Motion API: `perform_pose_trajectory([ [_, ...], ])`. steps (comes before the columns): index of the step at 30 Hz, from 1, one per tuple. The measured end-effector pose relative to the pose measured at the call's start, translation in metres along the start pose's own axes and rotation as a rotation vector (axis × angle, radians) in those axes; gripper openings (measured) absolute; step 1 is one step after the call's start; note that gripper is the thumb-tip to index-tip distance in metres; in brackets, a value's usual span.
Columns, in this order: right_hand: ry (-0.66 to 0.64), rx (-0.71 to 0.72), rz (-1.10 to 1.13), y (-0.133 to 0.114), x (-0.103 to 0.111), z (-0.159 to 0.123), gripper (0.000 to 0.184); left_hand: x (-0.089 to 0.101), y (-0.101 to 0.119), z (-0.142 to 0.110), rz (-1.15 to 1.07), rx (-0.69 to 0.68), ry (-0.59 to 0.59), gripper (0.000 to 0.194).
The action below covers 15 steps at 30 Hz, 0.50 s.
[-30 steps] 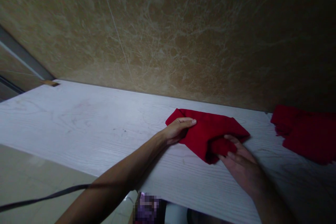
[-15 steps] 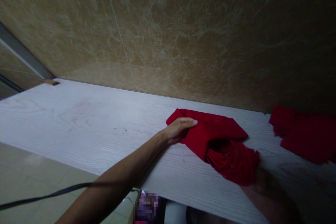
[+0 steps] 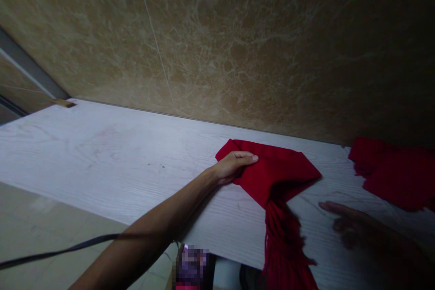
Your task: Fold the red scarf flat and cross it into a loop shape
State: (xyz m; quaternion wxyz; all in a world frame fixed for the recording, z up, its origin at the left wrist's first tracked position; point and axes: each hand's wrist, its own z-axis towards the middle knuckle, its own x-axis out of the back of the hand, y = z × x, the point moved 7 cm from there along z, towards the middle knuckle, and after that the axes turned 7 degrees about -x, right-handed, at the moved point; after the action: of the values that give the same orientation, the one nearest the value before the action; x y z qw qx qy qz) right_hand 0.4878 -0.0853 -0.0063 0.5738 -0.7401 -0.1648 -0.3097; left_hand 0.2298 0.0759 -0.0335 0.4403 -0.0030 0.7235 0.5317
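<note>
A red fringed scarf (image 3: 278, 161) lies folded on the white wood-grain board (image 3: 112, 158), its fringe hanging over the front edge. My left hand (image 3: 233, 166) grips the scarf's left part, thumb on top, the other fingers hidden in or under the cloth. To the right, apart from the scarf and holding nothing, is my right hand (image 3: 346, 222); its index finger points left and the other fingers are partly curled in shadow. A second piece of red fringed cloth (image 3: 397, 172) rests on the board at the far right.
A tiled wall (image 3: 217, 54) rises along the board's back edge. At the far left corner sits a small wooden block (image 3: 64, 103) beside a grey metal post (image 3: 32, 65). A dark strap (image 3: 61, 251) crosses the lower left. Below the front edge is a blurred-out patch (image 3: 192, 265).
My right hand has let go of the scarf's fringed end and moved right. That end has dropped over the board's front edge. My left hand keeps its hold.
</note>
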Motion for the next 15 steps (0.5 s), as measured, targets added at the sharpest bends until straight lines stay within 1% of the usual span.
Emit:
perform_pose_trajectory([
  [1,-0.056,0.006,-0.001,-0.006,-0.006,0.004,0.054,0.000,0.000,0.000,0.001,0.002,0.002,0.047],
  [2,-0.073,0.032,0.003,-0.014,-0.012,0.009,0.054,0.000,0.000,0.000,0.002,0.005,0.002,0.047],
  [4,-0.056,0.110,-0.008,-0.037,-0.028,0.017,0.049,0.000,0.000,0.000,-0.001,0.011,0.001,0.048],
  [5,-0.023,0.145,-0.019,-0.049,-0.036,0.020,0.048,-0.001,0.000,0.000,-0.004,0.012,0.002,0.048],
  [7,0.003,0.186,-0.043,-0.071,-0.055,0.022,0.045,-0.001,0.001,-0.001,-0.007,0.011,0.008,0.048],
  [8,-0.009,0.198,-0.060,-0.081,-0.064,0.022,0.043,-0.001,0.001,-0.001,-0.004,0.012,0.009,0.047],
  [10,-0.076,0.231,-0.100,-0.098,-0.082,0.019,0.042,-0.001,0.001,-0.001,0.005,0.016,0.008,0.045],
  [12,-0.154,0.272,-0.137,-0.109,-0.094,0.013,0.040,0.000,0.000,-0.001,0.008,0.014,0.011,0.045],
  [15,-0.220,0.328,-0.150,-0.119,-0.102,0.006,0.038,0.001,-0.001,0.001,0.003,0.010,0.012,0.046],
])
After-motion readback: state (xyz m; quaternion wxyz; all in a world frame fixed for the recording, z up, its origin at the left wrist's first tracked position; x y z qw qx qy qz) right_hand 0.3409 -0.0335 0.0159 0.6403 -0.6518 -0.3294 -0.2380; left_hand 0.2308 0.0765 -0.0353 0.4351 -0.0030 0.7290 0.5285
